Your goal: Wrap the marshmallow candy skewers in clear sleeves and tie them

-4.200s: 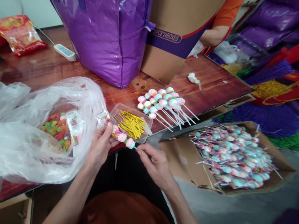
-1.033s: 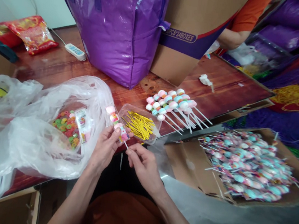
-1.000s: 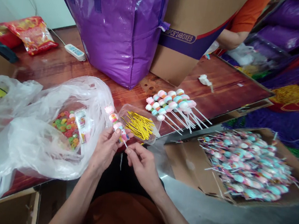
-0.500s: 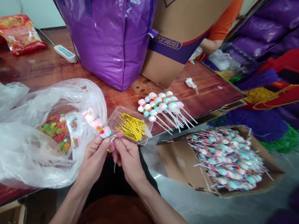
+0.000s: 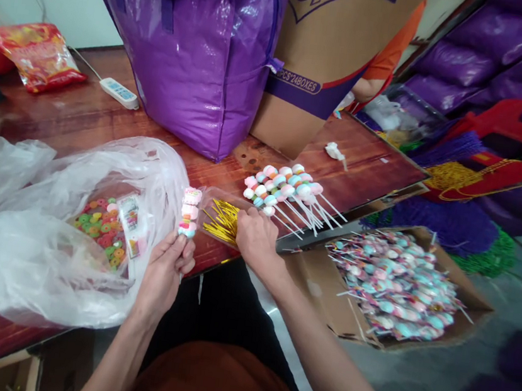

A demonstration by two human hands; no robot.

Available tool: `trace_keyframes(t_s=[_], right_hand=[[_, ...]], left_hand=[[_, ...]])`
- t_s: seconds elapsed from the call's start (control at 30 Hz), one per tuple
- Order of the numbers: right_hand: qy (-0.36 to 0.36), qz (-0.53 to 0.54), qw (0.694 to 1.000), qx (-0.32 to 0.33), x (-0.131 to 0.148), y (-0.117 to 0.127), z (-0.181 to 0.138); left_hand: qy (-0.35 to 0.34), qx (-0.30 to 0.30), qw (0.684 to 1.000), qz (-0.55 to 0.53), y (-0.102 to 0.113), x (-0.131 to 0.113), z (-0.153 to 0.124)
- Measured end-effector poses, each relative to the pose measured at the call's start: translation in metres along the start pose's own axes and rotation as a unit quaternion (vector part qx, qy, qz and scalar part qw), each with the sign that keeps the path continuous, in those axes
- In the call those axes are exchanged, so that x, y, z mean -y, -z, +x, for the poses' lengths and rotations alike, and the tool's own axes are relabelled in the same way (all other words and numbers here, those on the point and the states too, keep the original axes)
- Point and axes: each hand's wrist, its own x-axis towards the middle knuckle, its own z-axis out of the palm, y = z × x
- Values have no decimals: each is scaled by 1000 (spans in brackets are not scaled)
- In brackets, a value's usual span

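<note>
My left hand (image 5: 169,270) is closed on the stick of a candy skewer (image 5: 189,212), which stands upright with pastel pieces threaded on it inside a clear wrapper. My right hand (image 5: 256,236) reaches over the right side of a clear plastic tray (image 5: 211,194). Its fingers are bent down against the yellow twist ties (image 5: 223,217) lying there, and the fingertips are hidden. Just beyond it, a pile of unwrapped candy skewers (image 5: 284,185) rests on the table, white sticks pointing right.
On the left, a plastic bag (image 5: 11,253) holds colourful ring candies (image 5: 105,227). A cardboard box (image 5: 319,298) of wrapped skewers stands to the right. Behind the tray rise a purple bag (image 5: 185,72) and a tall carton (image 5: 299,118). Another person's orange sleeve (image 5: 392,53) shows behind the carton.
My hands have parted. The right has left the wrapped skewer and moved right to the twist ties; the left has turned the skewer upright.
</note>
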Motion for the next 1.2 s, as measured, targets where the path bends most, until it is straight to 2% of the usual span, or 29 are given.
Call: trace_keyframes(t_s=[0.1, 0.23, 0.3, 0.37, 0.43, 0.5, 0.57, 0.6, 0.67, 0.8, 1.0, 1.2], right_hand=[[5, -19, 998, 56, 4, 4, 3], [-22, 7, 997, 75, 3, 7, 2], [-33, 74, 995, 54, -2, 6, 1], [-24, 209, 978, 3, -7, 4, -3], [5, 381, 923, -59, -8, 3, -10], [27, 536, 840, -85, -4, 4, -21], [37, 646, 760, -60, 6, 6, -34], [44, 679, 732, -39, 12, 7, -41], [61, 706, 706, -11, 22, 6, -53], [46, 710, 702, -4, 32, -4, -61], [-38, 715, 699, -2, 31, -14, -54], [-32, 681, 731, -44, 33, -15, -58]], left_hand=[[-19, -1, 1000, 25, 0, 4, 0], [-41, -5, 999, 14, 1, 6, 2], [-43, 1, 999, 10, 1, 7, 4], [-49, 1, 999, 21, 0, 8, 6], [-53, -1, 998, 29, -1, 9, 8], [-50, -2, 998, 26, -3, 9, 10], [-44, -5, 999, 20, -4, 11, 11], [-40, -8, 999, 20, -5, 12, 12], [-35, -15, 999, 24, -5, 14, 13], [-59, -32, 997, 47, -6, 22, 10], [-72, 17, 995, 70, -8, 26, 6], [-90, 43, 992, 75, -12, 26, 3]])
